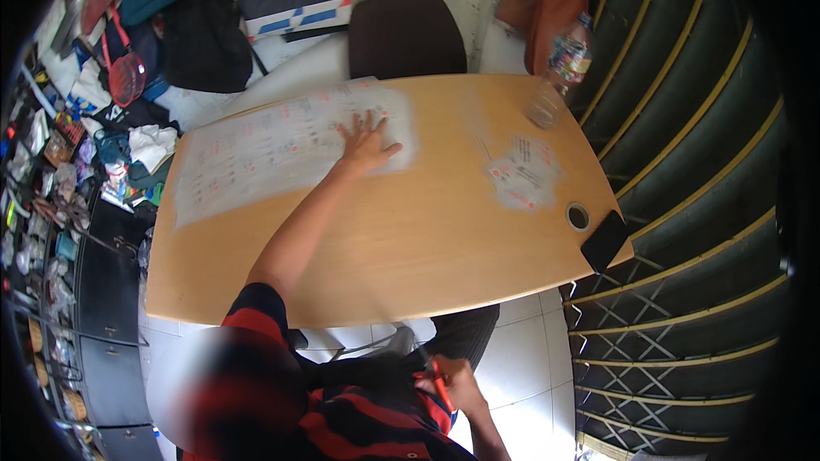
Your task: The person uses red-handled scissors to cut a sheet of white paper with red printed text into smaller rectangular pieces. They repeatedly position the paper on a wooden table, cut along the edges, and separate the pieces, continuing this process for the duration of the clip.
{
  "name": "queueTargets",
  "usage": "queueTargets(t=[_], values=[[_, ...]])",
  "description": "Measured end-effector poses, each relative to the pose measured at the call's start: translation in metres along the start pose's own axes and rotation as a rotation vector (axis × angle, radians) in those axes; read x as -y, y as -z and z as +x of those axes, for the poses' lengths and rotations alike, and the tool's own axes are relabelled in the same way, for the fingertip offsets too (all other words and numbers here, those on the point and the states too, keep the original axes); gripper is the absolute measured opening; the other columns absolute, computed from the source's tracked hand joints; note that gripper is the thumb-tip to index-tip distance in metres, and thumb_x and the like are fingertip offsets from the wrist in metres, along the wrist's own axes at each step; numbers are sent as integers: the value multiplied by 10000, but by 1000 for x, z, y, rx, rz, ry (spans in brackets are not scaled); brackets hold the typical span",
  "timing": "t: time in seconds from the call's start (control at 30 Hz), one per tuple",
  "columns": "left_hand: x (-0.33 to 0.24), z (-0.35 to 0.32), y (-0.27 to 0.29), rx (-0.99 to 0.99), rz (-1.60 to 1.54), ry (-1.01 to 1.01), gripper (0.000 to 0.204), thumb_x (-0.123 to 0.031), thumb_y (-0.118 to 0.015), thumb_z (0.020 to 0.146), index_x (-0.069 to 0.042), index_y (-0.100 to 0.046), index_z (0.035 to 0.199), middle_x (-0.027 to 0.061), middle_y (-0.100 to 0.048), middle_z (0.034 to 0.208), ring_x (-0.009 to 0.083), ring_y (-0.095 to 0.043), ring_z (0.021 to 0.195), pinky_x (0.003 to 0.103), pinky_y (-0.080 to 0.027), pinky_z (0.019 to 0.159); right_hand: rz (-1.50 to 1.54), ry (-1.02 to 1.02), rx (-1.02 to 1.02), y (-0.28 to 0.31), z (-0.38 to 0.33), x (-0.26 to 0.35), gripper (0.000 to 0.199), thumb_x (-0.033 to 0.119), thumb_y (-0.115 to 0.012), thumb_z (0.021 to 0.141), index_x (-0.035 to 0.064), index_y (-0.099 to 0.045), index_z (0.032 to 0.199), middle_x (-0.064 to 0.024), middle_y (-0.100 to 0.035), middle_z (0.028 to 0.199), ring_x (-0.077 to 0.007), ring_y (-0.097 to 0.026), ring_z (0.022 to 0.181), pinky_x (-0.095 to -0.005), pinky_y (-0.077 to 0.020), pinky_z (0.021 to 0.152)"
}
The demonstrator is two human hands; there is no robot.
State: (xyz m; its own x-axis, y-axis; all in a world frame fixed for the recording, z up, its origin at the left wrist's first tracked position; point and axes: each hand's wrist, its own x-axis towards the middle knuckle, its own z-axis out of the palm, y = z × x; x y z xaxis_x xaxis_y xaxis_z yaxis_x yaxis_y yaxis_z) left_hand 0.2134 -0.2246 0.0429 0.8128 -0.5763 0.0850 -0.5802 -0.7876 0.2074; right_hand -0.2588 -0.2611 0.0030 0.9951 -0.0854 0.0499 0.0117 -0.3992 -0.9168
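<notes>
**Left hand flat on a printed sheet, right hand with scissors below the tabletop**

The left hand (366, 143) lies palm down on a large printed sheet (282, 149), fingers (354, 125) spread wide and gripping nothing, only pressing on the paper. The sheet is a long pale rectangle with rows of small red and grey markings. Its long axis runs across the tabletop (401, 239) from the near left corner up toward the far middle, tilted slightly, and the hand rests on its far right end.

The right hand (453, 382) is off the tabletop, below its near edge and close to the person's striped red and black shirt (342, 414). Its fingers are curled shut around red-handled scissors (437, 384). The blades are blurred, so which way they point is hard to tell.

To the right of the sheet, well apart from it, lies a small loose pile of cut paper pieces (523, 175), white with red marks. Beyond the pile, near the far right edge of the tabletop, stands a clear plastic bottle (559, 72) with a colourful label band. Nearer than the pile, by the right edge, sits a roll of tape (578, 216), and just beside it a dark phone (604, 241) overhangs the corner. A dark brown chair (406, 34) stands behind the sheet, at the far side of the tabletop.
</notes>
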Motion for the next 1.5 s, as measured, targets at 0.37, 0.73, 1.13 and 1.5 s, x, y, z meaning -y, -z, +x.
queueTargets(t=[0.37,0.73,1.13,1.5], values=[[97,-114,-23,-68,-44,-271,583,-421,-671,878,-98,-580,1354,150,-467,1479,375,-426,1340,594,-322,1098,362,173,-177,-14,105,67,705,584,-477,994,10,-549,590,-120,-611,530,-142,-497,426,-270,-379,451],[153,-106,15,-258,27,-76,729,-585,-671,853,-148,-537,1421,127,-462,1497,392,-422,1351,648,-287,1124,416,36,-160,-50,55,65,707,534,-416,1032,-3,-592,608,-60,-467,399,-195,-575,493,-297,-477,711],[134,-164,24,-216,283,-401,194,-119,-594,876,-4,-648,1022,131,-671,1134,350,-658,994,432,-563,763,357,36,-23,-71,72,69,700,577,-398,1030,-2,-536,662,-52,-456,426,-232,-593,508,-376,-568,649],[60,-347,46,18,-126,-300,381,-377,-733,850,-77,-673,1078,104,-598,1177,326,-552,1140,471,-456,910,329,-284,82,-55,0,47,787,732,-423,941,-38,-559,850,-113,-619,664,-163,-608,582,-322,-501,630]])
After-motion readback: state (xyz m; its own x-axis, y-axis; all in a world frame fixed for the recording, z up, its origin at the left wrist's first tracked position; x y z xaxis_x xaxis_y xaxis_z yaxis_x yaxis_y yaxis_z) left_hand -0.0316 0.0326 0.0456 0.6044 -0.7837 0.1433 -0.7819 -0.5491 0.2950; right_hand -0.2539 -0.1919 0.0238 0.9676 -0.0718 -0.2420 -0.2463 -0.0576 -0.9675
